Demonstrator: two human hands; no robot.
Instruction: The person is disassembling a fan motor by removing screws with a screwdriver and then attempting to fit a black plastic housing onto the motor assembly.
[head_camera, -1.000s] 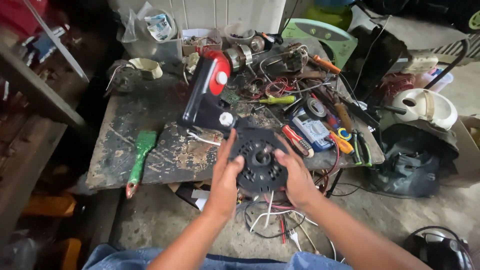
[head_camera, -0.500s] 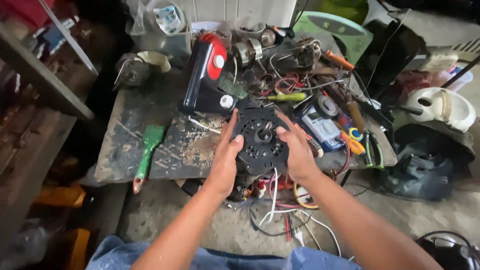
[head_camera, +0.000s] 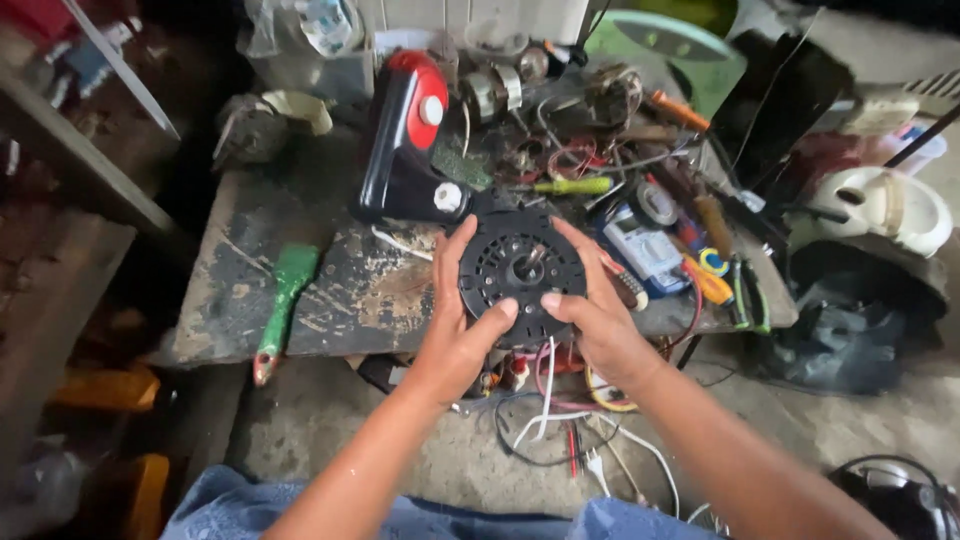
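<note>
Both hands gripped the round black motor cover (head_camera: 520, 272) at frame centre, its flat slotted face toward the camera: left hand (head_camera: 455, 335) lower-left, right hand (head_camera: 598, 318) lower-right.

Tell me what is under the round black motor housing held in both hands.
Below the round black motor housing, red and white wires hang toward the concrete floor. The left hand and right hand cover its lower rim; its underside is hidden.

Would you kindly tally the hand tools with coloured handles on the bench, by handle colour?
Green: 1, the brush
Yellow: 1, the screwdriver
Orange: 1, the screwdriver
Total: 3, all apart from the hands holding the black round part.
</note>
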